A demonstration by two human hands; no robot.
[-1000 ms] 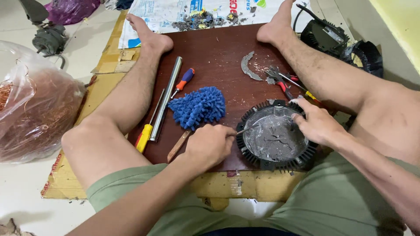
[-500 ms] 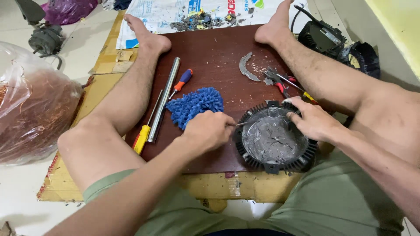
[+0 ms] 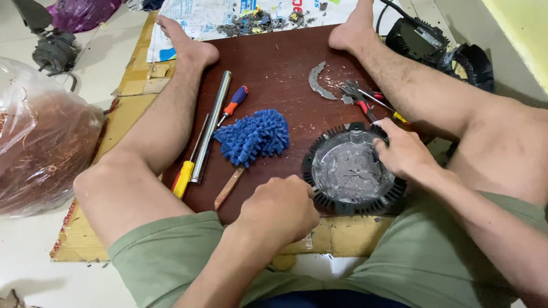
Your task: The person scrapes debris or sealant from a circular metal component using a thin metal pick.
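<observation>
Risk check from where we sit: left hand (image 3: 279, 208) is a closed fist at the 9 o'clock edge of the round black finned housing (image 3: 351, 169), and we think it grips a thin tool poking at the rim, though the tool itself is hidden, so we can't tell its type. Right hand (image 3: 402, 151) is curled over the housing's rim at about 2 o'clock, fingers clamped down to steady it. Housing sits on the dark red board (image 3: 274, 68), toward its 5 o'clock corner, just beside the right thigh. Main worry: if the tool slips off the rim it likely drives across the silvery plate toward the right fingers. Housing only rests on the board, so a hard pry could spin or tip it. Bare legs flank the work on both sides; the curved metal shard (image 3: 317, 82) and pliers (image 3: 359, 100) at 12 o'clock lie near the right shin. Blue mop-head brush (image 3: 254, 137), steel rod (image 3: 211, 125) and screwdrivers (image 3: 234, 105) at 9 o'clock lie loose and could roll against the left leg.
</observation>
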